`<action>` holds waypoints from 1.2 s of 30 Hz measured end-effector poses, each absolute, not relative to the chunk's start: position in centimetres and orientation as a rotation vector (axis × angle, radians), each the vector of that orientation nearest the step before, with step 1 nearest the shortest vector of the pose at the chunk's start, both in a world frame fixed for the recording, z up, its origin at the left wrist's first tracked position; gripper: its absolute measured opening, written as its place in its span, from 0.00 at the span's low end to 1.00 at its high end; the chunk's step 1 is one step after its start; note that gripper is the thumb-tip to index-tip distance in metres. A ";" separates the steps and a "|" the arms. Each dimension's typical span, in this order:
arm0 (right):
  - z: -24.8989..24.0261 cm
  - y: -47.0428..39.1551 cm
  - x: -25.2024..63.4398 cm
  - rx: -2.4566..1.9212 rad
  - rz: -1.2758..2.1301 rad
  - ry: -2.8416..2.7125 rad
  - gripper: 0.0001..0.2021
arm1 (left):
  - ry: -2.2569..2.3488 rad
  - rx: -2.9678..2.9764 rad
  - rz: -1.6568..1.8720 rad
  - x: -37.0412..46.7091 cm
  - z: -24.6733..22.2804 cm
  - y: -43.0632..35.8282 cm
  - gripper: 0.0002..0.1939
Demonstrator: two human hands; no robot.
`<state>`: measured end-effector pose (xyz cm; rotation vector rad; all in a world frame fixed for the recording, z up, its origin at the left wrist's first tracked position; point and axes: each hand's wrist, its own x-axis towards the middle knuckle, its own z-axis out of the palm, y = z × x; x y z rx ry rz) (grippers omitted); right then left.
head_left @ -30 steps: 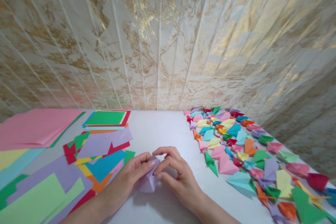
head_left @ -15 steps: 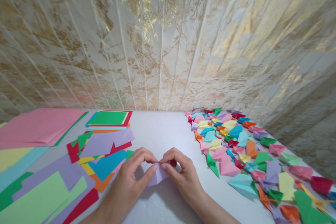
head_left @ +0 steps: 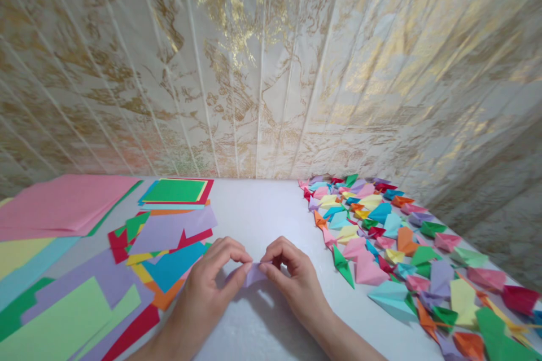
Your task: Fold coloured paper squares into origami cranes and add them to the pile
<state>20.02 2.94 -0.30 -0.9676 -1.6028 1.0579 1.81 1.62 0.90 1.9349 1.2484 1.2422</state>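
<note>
A small piece of purple paper point(head_left: 254, 274) is held up over the white table point(head_left: 262, 208), stretched between both hands. My left hand point(head_left: 220, 279) pinches its left end between thumb and fingers. On its right end, the thumb and forefinger of my right hand point(head_left: 290, 273) are closed. The paper looks like a short folded strip, and its ends are partly hidden behind my fingers.
Folded colored paper shapes point(head_left: 406, 240) spread over the table's right side. Cut sheets and scraps point(head_left: 173, 265) lie at the left, with a stack of small sheets point(head_left: 175, 190) behind them. Large pink sheets point(head_left: 68, 203) rest at the back left, and a patterned curtain point(head_left: 254, 67) hangs behind.
The purple paper now shows as a flatter, narrower strip instead of hanging down in a point. My fingertips have moved slightly apart along it.
</note>
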 end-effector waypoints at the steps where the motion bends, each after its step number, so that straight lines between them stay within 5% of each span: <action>1: -0.3 2.9 20.1 -0.969 1.017 -1.602 0.05 | 1.260 1.927 1.271 1.8 0.9 1.6 0.06; 12: 0.6 1.8 20.1 -0.890 0.137 -2.056 0.08 | 1.260 1.617 1.072 3.2 0.9 0.8 0.18; 21: 0.6 2.0 20.6 -1.005 0.086 -2.043 0.16 | 1.326 2.020 0.995 1.9 0.3 1.8 0.10; 29: 0.2 2.3 20.6 -1.000 0.133 -2.103 0.10 | 1.309 2.079 0.978 1.7 0.2 1.7 0.11; 36: 0.1 2.8 20.4 -0.971 0.628 -1.964 0.04 | 1.251 2.008 1.022 2.1 0.7 1.2 0.10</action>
